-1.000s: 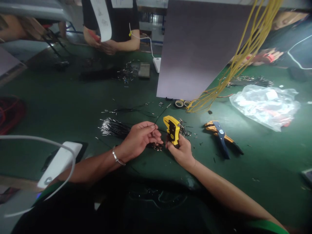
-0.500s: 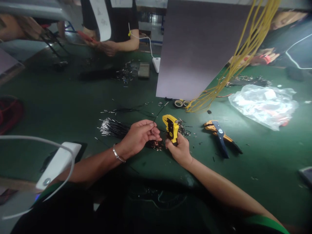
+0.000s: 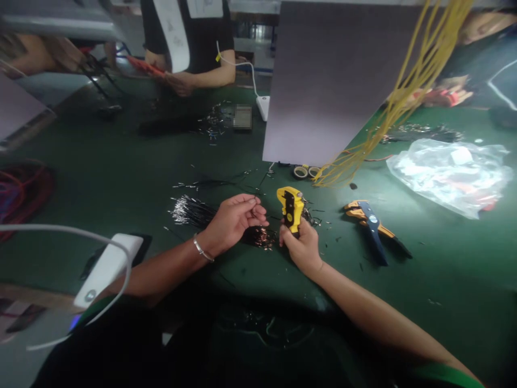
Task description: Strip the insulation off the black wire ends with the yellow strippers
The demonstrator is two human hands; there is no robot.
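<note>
My left hand has its thumb and fingers pinched on a thin black wire, which runs up and away from the fingertips. Under and left of that hand lies a bundle of black wires with shiny ends; copper-coloured ends show to its right. My right hand is wrapped round the handle of a yellow wire stripper, its head pointing up, a little right of my left hand. Loose wire pieces lie behind the stripper.
A blue and orange stripper and a plastic bag lie right. Yellow wires hang beside a grey panel. Tape rolls sit below it. A white power strip is left. People's hands work across the table.
The whole view has shifted slightly, moving things to the right. The wire at my left fingertips has changed its slant and shows less clearly. Both hands keep their grips.
</note>
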